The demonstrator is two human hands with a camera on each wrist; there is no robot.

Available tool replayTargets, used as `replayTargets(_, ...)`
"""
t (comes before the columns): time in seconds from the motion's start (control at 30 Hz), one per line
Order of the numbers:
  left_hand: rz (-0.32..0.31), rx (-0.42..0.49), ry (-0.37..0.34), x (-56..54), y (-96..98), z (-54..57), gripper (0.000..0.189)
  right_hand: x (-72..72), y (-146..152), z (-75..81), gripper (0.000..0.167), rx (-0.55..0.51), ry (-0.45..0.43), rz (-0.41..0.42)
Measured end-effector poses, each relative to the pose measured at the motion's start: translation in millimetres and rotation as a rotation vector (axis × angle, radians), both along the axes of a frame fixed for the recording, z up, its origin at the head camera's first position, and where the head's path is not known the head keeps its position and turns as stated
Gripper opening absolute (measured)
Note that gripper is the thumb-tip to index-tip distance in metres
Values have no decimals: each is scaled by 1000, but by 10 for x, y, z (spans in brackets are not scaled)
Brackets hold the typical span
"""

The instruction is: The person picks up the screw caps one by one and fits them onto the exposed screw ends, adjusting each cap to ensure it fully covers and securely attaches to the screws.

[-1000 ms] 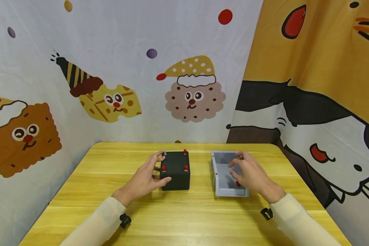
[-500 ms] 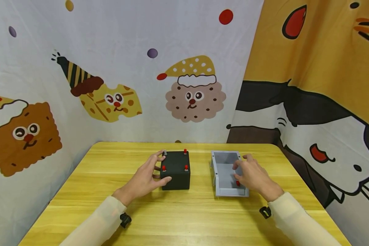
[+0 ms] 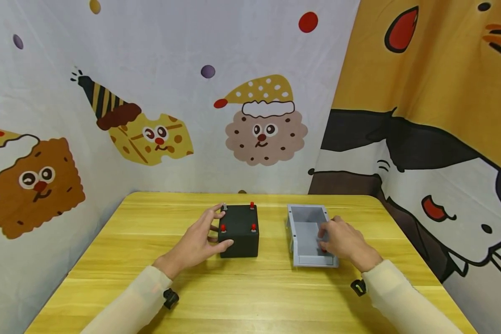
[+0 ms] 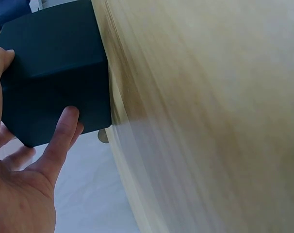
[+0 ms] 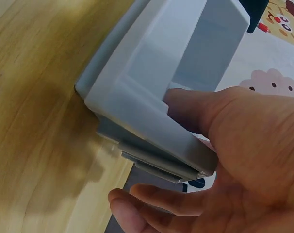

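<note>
A black box (image 3: 239,220) stands on the table left of the middle. Red caps (image 3: 253,227) top three of its corner posts; the back-left silver post (image 3: 224,207) is bare. My left hand (image 3: 194,241) holds the box from its left, thumb on the near face, fingers at the side and back, as the left wrist view also shows. Into a grey bin (image 3: 316,260) reaches my right hand (image 3: 345,242), fingertips right at a small red piece (image 3: 323,249) on its floor. I cannot tell whether they pinch it. In the right wrist view, the thumb dips inside the bin wall (image 5: 132,97).
Both objects stand on a yellow wood-grain table (image 3: 250,297), with a strip of tabletop between them. A printed cloth (image 3: 158,55) hangs right behind the table's far edge. Black wrist mounts (image 3: 170,298) hang under both sleeves.
My right hand has shifted slightly right and toward me, lowering into the bin; its fingertips have come together over the red piece, now mostly covered. The left hand and box have stayed put.
</note>
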State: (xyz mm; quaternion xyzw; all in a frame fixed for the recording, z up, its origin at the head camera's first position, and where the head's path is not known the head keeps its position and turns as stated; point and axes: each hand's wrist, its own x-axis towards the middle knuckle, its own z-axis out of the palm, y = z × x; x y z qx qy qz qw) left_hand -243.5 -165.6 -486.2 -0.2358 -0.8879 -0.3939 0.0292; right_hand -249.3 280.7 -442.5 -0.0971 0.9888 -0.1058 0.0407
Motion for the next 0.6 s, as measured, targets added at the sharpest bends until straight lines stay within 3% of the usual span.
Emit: replayTargets(0.6, 1, -2, 5, 13, 3, 8, 100, 15, -30, -66, 28, 26, -32, -14)
